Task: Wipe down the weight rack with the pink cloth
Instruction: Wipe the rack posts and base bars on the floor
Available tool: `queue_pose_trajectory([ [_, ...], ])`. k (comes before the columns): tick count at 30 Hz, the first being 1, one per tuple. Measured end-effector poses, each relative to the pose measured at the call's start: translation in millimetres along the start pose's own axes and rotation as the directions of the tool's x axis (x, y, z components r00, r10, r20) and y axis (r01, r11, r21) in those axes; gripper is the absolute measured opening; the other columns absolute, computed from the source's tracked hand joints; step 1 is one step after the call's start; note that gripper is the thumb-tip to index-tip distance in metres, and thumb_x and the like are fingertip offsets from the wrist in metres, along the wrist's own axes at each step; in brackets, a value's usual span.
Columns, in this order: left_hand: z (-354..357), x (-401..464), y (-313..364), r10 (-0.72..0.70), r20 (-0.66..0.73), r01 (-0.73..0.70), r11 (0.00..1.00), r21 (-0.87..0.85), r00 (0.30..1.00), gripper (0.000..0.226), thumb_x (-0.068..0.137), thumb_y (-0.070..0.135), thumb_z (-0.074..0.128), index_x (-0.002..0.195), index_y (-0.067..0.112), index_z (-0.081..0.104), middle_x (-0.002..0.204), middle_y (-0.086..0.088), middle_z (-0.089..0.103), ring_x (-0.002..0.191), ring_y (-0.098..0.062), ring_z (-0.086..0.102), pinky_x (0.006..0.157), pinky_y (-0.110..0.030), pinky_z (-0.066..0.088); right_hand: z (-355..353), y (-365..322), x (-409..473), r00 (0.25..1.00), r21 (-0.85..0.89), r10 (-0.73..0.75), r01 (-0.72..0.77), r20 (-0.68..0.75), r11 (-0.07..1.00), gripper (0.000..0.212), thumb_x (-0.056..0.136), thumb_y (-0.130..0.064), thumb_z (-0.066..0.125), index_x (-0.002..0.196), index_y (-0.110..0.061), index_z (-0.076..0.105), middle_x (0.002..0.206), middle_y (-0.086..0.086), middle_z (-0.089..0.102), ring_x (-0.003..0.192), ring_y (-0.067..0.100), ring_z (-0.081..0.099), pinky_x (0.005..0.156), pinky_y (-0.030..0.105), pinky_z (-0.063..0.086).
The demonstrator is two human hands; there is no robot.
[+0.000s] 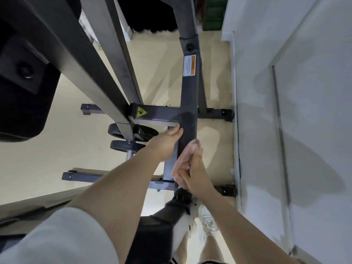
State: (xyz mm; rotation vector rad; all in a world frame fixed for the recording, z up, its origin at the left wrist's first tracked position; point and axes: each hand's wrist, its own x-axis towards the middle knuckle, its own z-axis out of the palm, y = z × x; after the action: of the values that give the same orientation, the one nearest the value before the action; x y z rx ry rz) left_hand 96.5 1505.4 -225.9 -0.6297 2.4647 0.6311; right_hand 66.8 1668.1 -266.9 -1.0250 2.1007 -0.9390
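The rack (pixel 187 103) is dark grey steel — an upright post joined by a crossbar. The pink cloth (pixel 185 159) is bunched against the post's lower part.

- Floor (pixel 62 149): pale cream, smooth, slightly glossy, with soft reflections and shadows.
- White wall (pixel 314 111) runs along the right side; a raised panel strip and a thin grey vertical line cross it.
- White baseboard (pixel 237 149) where wall meets floor.
- Large soft shadows fall on the wall.
- Green box-like object (pixel 212 14) at the top, by the wall corner; detail unclear.
- Dark area (pixel 152 14) top centre, contents unreadable.
- Lighting dim, even, indoor.
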Motion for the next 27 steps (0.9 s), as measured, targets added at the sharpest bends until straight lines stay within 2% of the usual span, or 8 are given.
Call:
queue_pose_trajectory([
  [2, -2.9, 1.8, -2.3, 0.001, 0.005, -0.001, 0.999, -0.046, 1.000, 0.067, 0.093, -0.005, 0.032, 0.150, 0.025, 0.013, 0.157, 0.011, -0.002, 0.144, -0.012, 0.009, 0.115, -0.029, 0.019, 4.7, 1.7, -8.3, 0.996, -0.006, 0.046, -0.046, 0.073, 0.999, 0.086, 0.095, -0.019, 0.054, 0.143, -0.012, -0.017, 0.158, 0.010, -0.007, 0.146, 0.021, 0.001, 0.115, 0.017, 0.003],
  [4, -6.6, 5.0, -6.0, 0.006, 0.002, -0.006, 0.996, -0.085, 1.000, 0.065, 0.093, -0.005, 0.033, 0.149, 0.025, 0.017, 0.157, 0.010, 0.002, 0.144, -0.013, 0.010, 0.116, -0.029, 0.017, -0.7, -4.4, 8.7, 0.999, -0.001, 0.043, -0.043, 0.031, 0.999, 0.087, 0.094, -0.016, 0.055, 0.143, -0.006, -0.016, 0.157, 0.011, -0.012, 0.145, 0.020, -0.007, 0.112, 0.012, -0.005],
  [8, -7.9, 9.4, -6.9, 0.039, -0.038, -0.046, 0.976, -0.214, 0.999, 0.054, 0.094, 0.007, 0.044, 0.144, 0.022, 0.034, 0.153, -0.001, 0.027, 0.139, -0.021, 0.027, 0.107, -0.025, 0.023, -22.6, -7.8, 67.3, 0.993, 0.137, 0.121, -0.121, 0.009, 0.983, 0.089, 0.091, -0.013, 0.059, 0.149, -0.009, -0.009, 0.158, 0.002, -0.016, 0.146, 0.017, -0.002, 0.118, 0.032, 0.016],
  [11, -7.5, 10.0, -5.0, -0.050, -0.064, 0.021, 0.919, -0.395, 0.997, 0.058, 0.090, 0.008, 0.047, 0.144, 0.024, 0.033, 0.141, -0.007, 0.046, 0.121, -0.030, 0.049, 0.087, -0.030, 0.040, -20.0, -4.0, 59.9, 0.997, 0.024, 0.076, -0.077, 0.017, 0.997, 0.089, 0.091, -0.022, 0.060, 0.150, -0.012, -0.006, 0.157, 0.001, -0.019, 0.145, 0.024, 0.015, 0.111, 0.038, 0.033],
  [13, -8.9, 9.7, -4.4, -0.104, -0.041, 0.076, 0.895, -0.440, 0.994, 0.058, 0.092, 0.009, 0.047, 0.146, 0.022, 0.029, 0.144, -0.006, 0.042, 0.122, -0.025, 0.047, 0.094, -0.030, 0.040, -9.9, 1.1, 35.9, 0.999, -0.148, 0.012, -0.004, 0.050, 0.989, 0.084, 0.093, -0.032, 0.055, 0.151, -0.011, -0.002, 0.151, 0.003, -0.030, 0.146, 0.029, 0.001, 0.115, 0.038, 0.027],
  [16, -13.9, 8.6, -1.4, -0.105, 0.023, 0.104, 0.882, -0.460, 0.994, 0.053, 0.094, 0.017, 0.052, 0.144, 0.020, 0.033, 0.145, -0.004, 0.041, 0.131, -0.024, 0.040, 0.107, -0.034, 0.034, -6.2, 11.1, 27.2, 0.995, -0.335, -0.014, 0.046, 0.096, 0.941, 0.079, 0.095, -0.045, 0.045, 0.151, -0.015, -0.003, 0.142, 0.007, -0.039, 0.145, 0.032, 0.009, 0.114, 0.038, 0.028],
  [21, -22.1, 7.8, 3.6, -0.092, 0.003, 0.081, 0.868, -0.490, 0.996, 0.038, 0.095, 0.011, 0.041, 0.132, 0.016, 0.048, 0.128, -0.009, 0.057, 0.102, -0.019, 0.053, 0.070, -0.004, 0.036, -31.7, 7.8, 95.2, 0.996, -0.372, 0.006, 0.029, 0.092, 0.928, 0.077, 0.096, -0.048, 0.042, 0.152, -0.020, -0.004, 0.154, 0.016, -0.026, 0.145, 0.033, 0.006, 0.116, 0.043, 0.021],
  [27, -22.0, 6.7, 7.2, -0.125, 0.030, 0.123, 0.849, -0.515, 0.992, 0.039, 0.093, 0.000, 0.037, 0.130, 0.008, 0.047, 0.128, -0.016, 0.055, 0.112, -0.026, 0.052, 0.094, -0.030, 0.039, -36.3, 13.6, 96.7, 0.994, -0.267, -0.002, 0.033, 0.114, 0.963, 0.072, 0.098, -0.040, 0.042, 0.150, -0.026, -0.005, 0.146, 0.000, -0.039, 0.144, 0.025, 0.018, 0.111, 0.039, 0.031],
])
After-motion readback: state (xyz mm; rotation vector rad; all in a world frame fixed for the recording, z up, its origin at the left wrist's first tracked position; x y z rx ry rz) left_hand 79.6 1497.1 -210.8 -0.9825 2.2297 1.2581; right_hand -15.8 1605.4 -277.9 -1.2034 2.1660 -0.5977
